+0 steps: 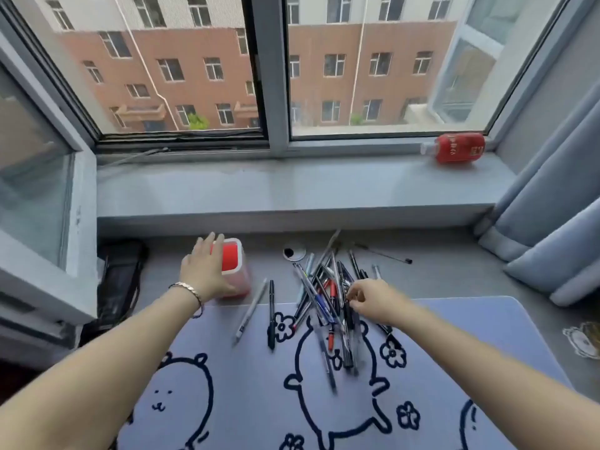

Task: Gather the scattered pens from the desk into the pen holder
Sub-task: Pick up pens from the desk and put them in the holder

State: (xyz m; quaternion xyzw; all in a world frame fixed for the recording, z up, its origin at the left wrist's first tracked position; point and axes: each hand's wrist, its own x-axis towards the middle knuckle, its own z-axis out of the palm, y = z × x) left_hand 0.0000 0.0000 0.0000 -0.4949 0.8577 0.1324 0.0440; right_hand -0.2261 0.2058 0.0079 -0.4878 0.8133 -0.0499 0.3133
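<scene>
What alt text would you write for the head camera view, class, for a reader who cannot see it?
A person's left hand rests on a red pen holder while the right hand pinches into a pile of pens on a desk mat printed with cartoon bears. Two more pens lie apart beside the holder, and a red bottle lies on the windowsill.

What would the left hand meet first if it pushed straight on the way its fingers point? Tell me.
The left hand already rests on the red plastic pen holder; past it, probably the grey ledge under the windowsill.
</scene>
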